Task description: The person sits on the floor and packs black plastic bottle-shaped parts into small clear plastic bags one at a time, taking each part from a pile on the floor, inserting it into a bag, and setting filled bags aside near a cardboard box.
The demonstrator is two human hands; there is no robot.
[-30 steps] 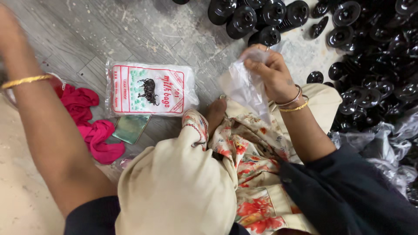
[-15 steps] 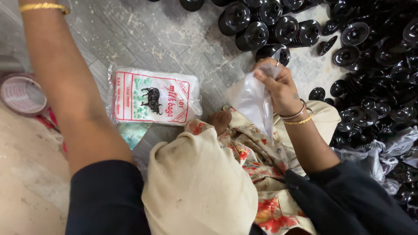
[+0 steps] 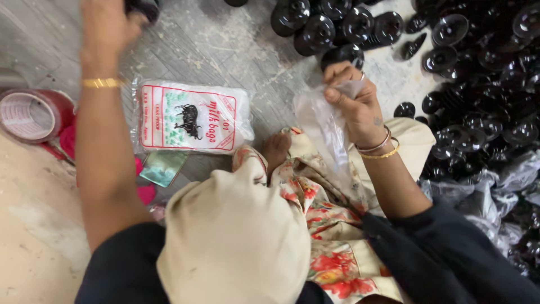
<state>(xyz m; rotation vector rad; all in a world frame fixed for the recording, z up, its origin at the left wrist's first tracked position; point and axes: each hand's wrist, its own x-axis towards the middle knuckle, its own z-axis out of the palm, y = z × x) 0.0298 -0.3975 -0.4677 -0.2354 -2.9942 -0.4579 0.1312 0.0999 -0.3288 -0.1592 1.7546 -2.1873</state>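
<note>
Where the floor lies farthest left of the fingers, a red roll of tape [image 3: 34,112] is seen, with a pink cloth [image 3: 68,141] just beside it. The left hand [image 3: 107,28] is raised to the upper edge of the view. Its fingers are curled and blurred, and a dark round piece [image 3: 143,8] is seen right at their tips. Whether it is actually gripped cannot be told.

Below that wrist, a white printed packet of bags [image 3: 191,115] is laid flat on the floor, with a small greenish card [image 3: 163,167] just under its lower edge. Further right, a clear plastic bag [image 3: 326,129] hangs over the lap. Its top edge is pinched between the thumb and forefinger of the right hand [image 3: 354,104], whose fingers are closed narrowly on the film. Beyond and to the right of those fingers, a heap of black round pieces [image 3: 478,84] is spread across the floor, near the knuckles.

As a judgement, the work in hand is done well if only one layer of film is pinched, so that the mouth is held open and not sealed. The bag is best held upright and steady, close to the heap, so that short reaches are enough.
</note>
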